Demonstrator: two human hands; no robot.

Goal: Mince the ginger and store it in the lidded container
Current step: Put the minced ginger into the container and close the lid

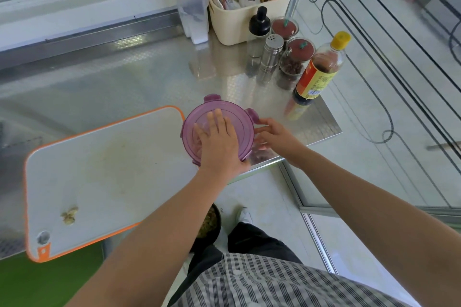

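Note:
A round container with a purple see-through lid [234, 117] stands on the steel table just right of the cutting board. My left hand [218, 143] lies flat on the lid, fingers straight, pressing down. My right hand [277, 136] is at the container's right side, its fingertips at the lid's right clip [252, 115]. The white cutting board [104, 169] with an orange rim lies at the left; a small pile of ginger scraps [69, 215] sits near its near-left corner. What is inside the container is hidden by my hand.
At the back right stand a soy sauce bottle [321, 67], two jars with dark red lids [298, 57], a steel shaker [272, 51], a black-capped bottle [259, 25], a cream basket of packets [239, 20] and a clip-lid canister [190, 0]. The table edge [264, 164] runs just under my wrists.

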